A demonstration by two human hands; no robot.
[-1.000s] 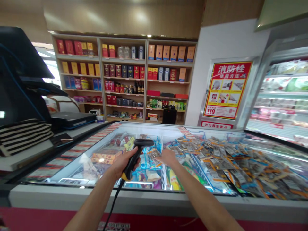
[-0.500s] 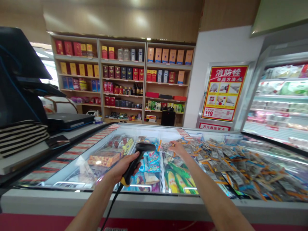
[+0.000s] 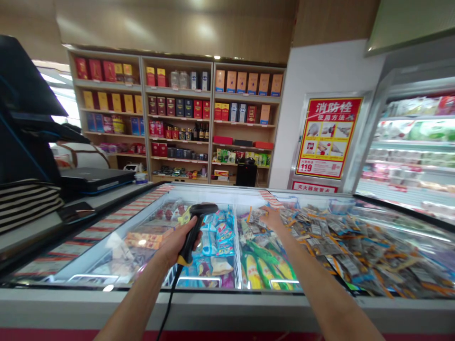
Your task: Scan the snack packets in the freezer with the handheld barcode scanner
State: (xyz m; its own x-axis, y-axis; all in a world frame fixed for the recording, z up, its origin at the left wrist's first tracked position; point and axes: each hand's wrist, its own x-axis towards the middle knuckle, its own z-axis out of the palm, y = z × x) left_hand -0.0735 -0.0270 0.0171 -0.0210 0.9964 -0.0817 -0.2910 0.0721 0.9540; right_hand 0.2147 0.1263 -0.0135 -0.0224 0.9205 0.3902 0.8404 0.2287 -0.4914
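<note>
My left hand (image 3: 177, 242) is closed round the handle of a black barcode scanner (image 3: 199, 215), whose head points away over the chest freezer (image 3: 213, 303). The scanner's black cord (image 3: 166, 310) hangs down toward me. My right hand (image 3: 272, 219) is stretched out farther back, resting at the near edge of a heap of small orange-and-grey snack packets (image 3: 337, 237) spread over the freezer's right lid. Its fingers point away and are mostly hidden. Ice-cream packs (image 3: 218, 234) lie in the open freezer between my hands.
A black register screen (image 3: 21, 118), striped fabric (image 3: 24, 203) and a dark phone (image 3: 76, 210) are on the counter to the left. Wooden shelves of boxed goods (image 3: 177, 118) stand behind, a red poster (image 3: 327, 137) and a lit cooler (image 3: 408, 142) to the right.
My right hand has moved from the middle of the freezer, beside the scanner, away and to the right onto the packet heap. The left hand with the scanner has stayed put.
</note>
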